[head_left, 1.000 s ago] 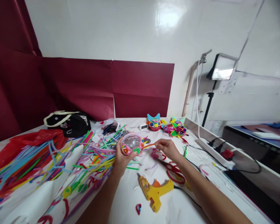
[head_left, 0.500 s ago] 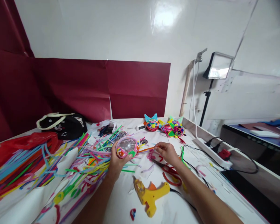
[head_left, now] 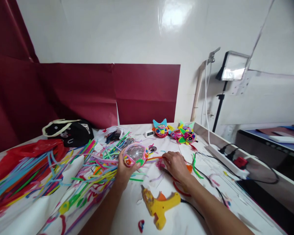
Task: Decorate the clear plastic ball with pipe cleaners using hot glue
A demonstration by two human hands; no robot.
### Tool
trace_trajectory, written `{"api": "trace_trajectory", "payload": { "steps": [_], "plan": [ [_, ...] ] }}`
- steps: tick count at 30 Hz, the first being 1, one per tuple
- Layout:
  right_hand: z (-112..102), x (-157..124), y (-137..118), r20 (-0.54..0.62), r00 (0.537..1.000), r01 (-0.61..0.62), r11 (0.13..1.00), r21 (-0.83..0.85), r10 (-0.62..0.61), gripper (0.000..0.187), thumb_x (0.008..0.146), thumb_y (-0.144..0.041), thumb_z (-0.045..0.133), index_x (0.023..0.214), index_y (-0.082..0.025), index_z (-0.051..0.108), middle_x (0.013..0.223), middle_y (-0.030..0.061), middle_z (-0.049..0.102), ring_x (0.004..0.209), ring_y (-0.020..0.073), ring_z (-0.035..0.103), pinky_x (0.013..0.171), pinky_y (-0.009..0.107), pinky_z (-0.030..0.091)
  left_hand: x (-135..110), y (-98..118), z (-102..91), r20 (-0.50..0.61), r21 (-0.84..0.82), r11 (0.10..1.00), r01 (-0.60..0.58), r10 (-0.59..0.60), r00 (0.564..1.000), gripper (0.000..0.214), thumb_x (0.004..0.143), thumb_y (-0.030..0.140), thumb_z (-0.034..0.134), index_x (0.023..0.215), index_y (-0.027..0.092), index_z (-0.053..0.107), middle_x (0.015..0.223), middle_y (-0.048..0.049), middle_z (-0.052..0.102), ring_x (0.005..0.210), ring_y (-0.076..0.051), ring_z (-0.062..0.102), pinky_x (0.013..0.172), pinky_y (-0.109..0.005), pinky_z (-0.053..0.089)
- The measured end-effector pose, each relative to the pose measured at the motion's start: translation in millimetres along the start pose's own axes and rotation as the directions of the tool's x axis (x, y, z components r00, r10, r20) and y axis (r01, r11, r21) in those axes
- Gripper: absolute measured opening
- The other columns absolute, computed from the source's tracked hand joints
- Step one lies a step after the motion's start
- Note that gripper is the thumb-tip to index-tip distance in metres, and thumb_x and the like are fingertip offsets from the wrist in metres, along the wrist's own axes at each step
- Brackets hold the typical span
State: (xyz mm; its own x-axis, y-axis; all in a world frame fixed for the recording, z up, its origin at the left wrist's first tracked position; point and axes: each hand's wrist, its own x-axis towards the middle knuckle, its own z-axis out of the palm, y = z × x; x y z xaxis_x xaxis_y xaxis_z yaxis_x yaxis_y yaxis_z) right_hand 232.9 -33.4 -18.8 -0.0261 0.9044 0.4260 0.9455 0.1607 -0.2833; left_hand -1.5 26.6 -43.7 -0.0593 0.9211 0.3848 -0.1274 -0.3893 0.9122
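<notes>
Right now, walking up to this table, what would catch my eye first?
A heap of bright pipe cleaners covers the left side. In the middle, the left hand grips a clear dome rimmed in pink, while the right hand pinches an orange pipe cleaner beside it. A yellow glue gun lies nearer.

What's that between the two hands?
An orange pipe cleaner, running from the decorated clear dome in the left hand to the right hand, in the head view.

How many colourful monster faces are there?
3. One pink-rimmed face is held in the left hand; a blue-eared face stands at the table's far edge; a green-eared face sits just right of it, though that tangle might hide another.
</notes>
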Motion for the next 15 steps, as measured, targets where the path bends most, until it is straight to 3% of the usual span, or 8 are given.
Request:
{"api": "trace_trajectory", "payload": {
  "steps": [8,15],
  "plan": [
    [5.5,-1.9,-9.3,0.04,0.997,0.075,0.996,-0.055,-0.073,0.022,0.101,-0.02,0.054,0.097,-0.02,0.075,0.095,0.0076,0.076,0.092,0.021,0.068,0.087,0.034,0.037,-5.8,3.9,2.5,0.069,0.009,1.0,0.018,-0.018,0.997,0.092,0.057,0.035,0.087,0.139,0.025,0.047,0.135,-0.0105,0.061,0.124,-0.033,0.061,0.108,-0.049,0.048],
    [5.6,-1.8,-6.2,0.042,0.996,0.086,0.994,-0.073,-0.083,0.024,0.102,-0.019,0.053,0.097,-0.02,0.076,0.094,0.0077,0.075,0.09,0.0205,0.068,0.086,0.034,0.037,1.8,-12.1,-3.9,0.054,0.05,0.998,-0.027,0.025,0.998,0.094,0.054,0.04,0.09,0.137,0.024,0.049,0.135,-0.012,0.06,0.13,-0.037,0.056,0.112,-0.053,0.043]
  ]
}}
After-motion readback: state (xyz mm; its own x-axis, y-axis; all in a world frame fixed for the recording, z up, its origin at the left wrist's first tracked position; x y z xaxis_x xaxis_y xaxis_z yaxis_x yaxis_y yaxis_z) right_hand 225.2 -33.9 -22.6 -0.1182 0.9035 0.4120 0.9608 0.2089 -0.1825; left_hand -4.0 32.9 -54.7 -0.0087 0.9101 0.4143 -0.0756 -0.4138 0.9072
